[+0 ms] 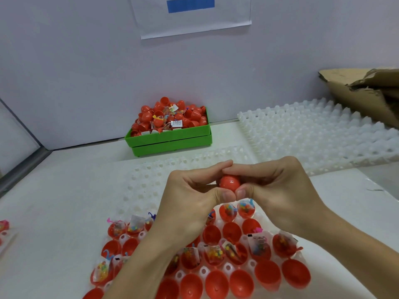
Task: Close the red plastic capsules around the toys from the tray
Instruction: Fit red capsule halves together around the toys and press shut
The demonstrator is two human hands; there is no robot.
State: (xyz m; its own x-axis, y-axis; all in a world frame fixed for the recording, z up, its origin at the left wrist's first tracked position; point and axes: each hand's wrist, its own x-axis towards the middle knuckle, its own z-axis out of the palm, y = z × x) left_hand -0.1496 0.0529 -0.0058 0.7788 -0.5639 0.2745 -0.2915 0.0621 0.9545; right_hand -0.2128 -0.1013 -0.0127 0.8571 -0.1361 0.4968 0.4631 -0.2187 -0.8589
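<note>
A red capsule (230,182) is held in the air between both hands, which are brought together above the white tray (138,190). The left hand (190,190) is curled around the capsule's left side, with forefinger over the top and thumb pressed beneath. The right hand (274,186) is clamped on the right side in the same manner, and the two thumb tips are touching just under the capsule. The two forefingers are met above it. Whether the capsule's halves are fully seated cannot be told, since the seam is hidden by the fingers.

Directly below the hands, the near part of the tray is filled with open red capsule halves (216,283). Some of them are loaded with small bagged toys (245,207), while those along the near edge are seen hollow. The far rows of the tray's pockets are shown bare.

Toward the back edge of the counter (64,201), against the wall, a green bin (170,140) is heaped with red capsules and toy packets. A second white tray (313,134) is laid at the back right, just beside the first. A torn piece of brown cardboard (362,93) is rested over that tray's far right corner. At the counter's left edge, a small pink item (3,225) is partly cut off by the frame. A sheet with a blue rectangle (191,16) is fixed to the wall above the bin.
</note>
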